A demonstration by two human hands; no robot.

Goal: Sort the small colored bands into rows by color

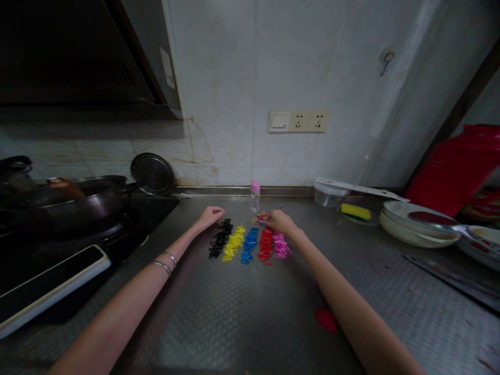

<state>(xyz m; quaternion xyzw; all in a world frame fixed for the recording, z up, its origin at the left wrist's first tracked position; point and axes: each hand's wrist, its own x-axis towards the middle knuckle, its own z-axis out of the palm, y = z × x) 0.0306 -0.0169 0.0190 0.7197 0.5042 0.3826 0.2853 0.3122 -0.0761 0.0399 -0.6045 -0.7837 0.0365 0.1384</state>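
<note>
Small rubber bands lie in colour rows on the metal counter: black (221, 239), yellow (234, 242), blue (249, 245), red (266, 245) and pink (281, 246). Just past the blue and red rows is a small mixed-colour heap (259, 219). My left hand (211, 215) is closed in a pinch at the far end of the black row; whatever its fingers hold is too small to make out. Over the far end of the red row, beside the mixed heap, my right hand (280, 223) has its fingertips drawn together, their contents hidden. A clear bottle with a pink cap (255, 196) stands behind.
At left, a pan (94, 195) sits on the black cooktop, with a round metal lid (152, 173) against the wall. To the right are a plastic tub (330, 194), a yellow sponge (355, 211), stacked bowls (414, 232) and a knife (449, 278). A red piece (326, 320) lies near my right forearm.
</note>
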